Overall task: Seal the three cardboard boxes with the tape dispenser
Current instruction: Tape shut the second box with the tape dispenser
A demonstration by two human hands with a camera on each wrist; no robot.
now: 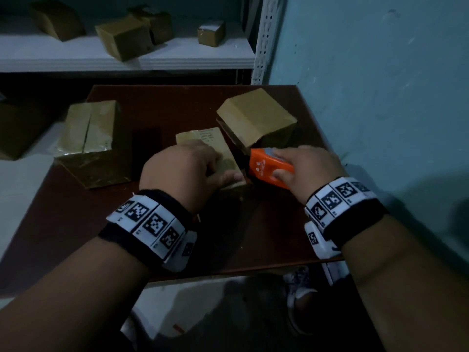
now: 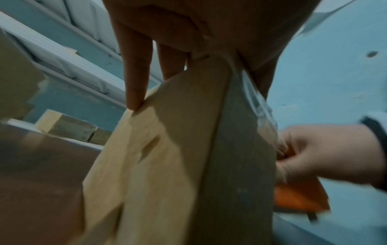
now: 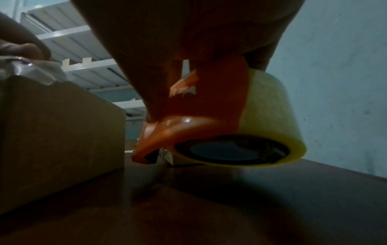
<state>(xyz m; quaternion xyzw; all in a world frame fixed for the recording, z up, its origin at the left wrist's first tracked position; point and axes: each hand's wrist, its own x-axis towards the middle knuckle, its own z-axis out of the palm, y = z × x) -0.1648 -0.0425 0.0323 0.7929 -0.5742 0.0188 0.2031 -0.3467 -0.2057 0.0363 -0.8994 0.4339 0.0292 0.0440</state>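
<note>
Three cardboard boxes stand on the brown table [image 1: 76, 224]. A larger box [image 1: 88, 141] with shiny tape along its top sits at the left. At the back right is a box [image 1: 256, 118] with a loose flap at its front. My left hand [image 1: 220, 165] grips the small middle box [image 1: 210, 141], fingers [image 2: 136, 79] on one face and thumb on the other. My right hand [image 1: 281, 163] grips the orange tape dispenser [image 1: 261, 166] just right of that box, low over the table. Its clear tape roll [image 3: 272, 116] shows in the right wrist view, beside the small box [image 3: 58, 132].
A white shelf [image 1: 177, 59] behind the table carries several more cardboard boxes. The teal wall [image 1: 380, 97] runs close along the table's right edge. Another box [image 1: 17, 128] sits on the floor at the left. A shoe [image 1: 299, 288] shows under the table's near edge.
</note>
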